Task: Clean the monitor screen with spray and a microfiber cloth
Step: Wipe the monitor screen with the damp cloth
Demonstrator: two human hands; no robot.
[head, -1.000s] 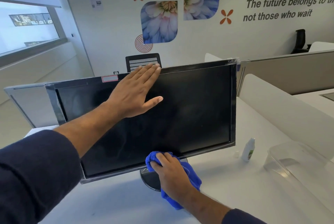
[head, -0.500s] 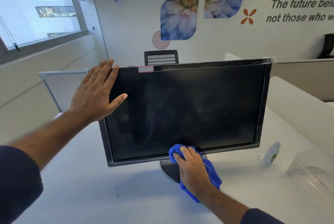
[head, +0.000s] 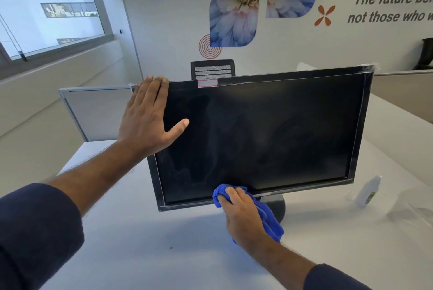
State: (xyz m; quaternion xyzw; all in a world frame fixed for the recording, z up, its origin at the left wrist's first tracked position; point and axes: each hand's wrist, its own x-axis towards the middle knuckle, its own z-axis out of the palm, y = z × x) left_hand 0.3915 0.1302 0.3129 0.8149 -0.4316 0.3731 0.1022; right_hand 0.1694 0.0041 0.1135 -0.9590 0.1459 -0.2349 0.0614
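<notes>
A black monitor (head: pixel 269 135) stands on its round base on a white desk (head: pixel 145 243), its dark screen streaked and smudged. My left hand (head: pixel 147 118) lies flat against the screen's upper left corner, fingers together, thumb spread out over the glass. My right hand (head: pixel 241 214) grips a blue microfiber cloth (head: pixel 269 219) and presses its bunched end against the bottom bezel near the middle. A small white spray bottle (head: pixel 367 192) with a green label stands on the desk, right of the monitor, apart from both hands.
A clear plastic container (head: pixel 412 210) sits at the desk's right edge beside the bottle. Grey partition panels (head: pixel 93 111) rise behind the desk to the left and right. A black office chair (head: pixel 212 69) shows behind the monitor.
My left hand has slid from the top middle of the screen to its upper left corner. The monitor has turned to face me more squarely. The cloth hand stays at the bottom bezel.
</notes>
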